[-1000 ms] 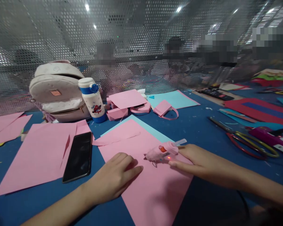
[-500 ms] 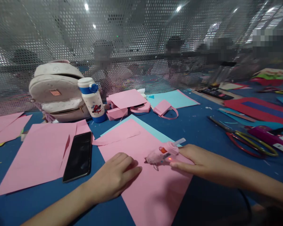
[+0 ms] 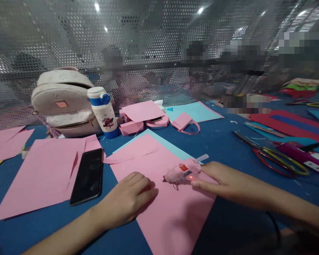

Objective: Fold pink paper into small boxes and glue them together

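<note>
My right hand [image 3: 218, 179] grips a pink hot glue gun [image 3: 184, 171] with a clear glue stick poking out of its back and a small orange light glowing. Its nozzle points left, just over a pink paper sheet [image 3: 172, 212]. Near the nozzle, my left hand [image 3: 134, 196] rests on that sheet with its fingers curled down; what lies under them, if anything, is hidden. A light blue sheet [image 3: 172, 145] shows from beneath the pink one. Across the pink sheet's upper left lies a torn-edged pink strip [image 3: 133, 156].
Left are a black phone [image 3: 87, 177] and more pink paper [image 3: 42, 173]. Behind stand a white backpack [image 3: 65, 102], a bottle [image 3: 103, 113], folded pink paper pieces [image 3: 140, 115] and a pink paper bag [image 3: 183, 122]. Scissors [image 3: 271, 156] and a purple device [image 3: 303, 154] lie right.
The view has shifted very slightly. Both hands and the glue gun keep almost the same place over the pink sheet.
</note>
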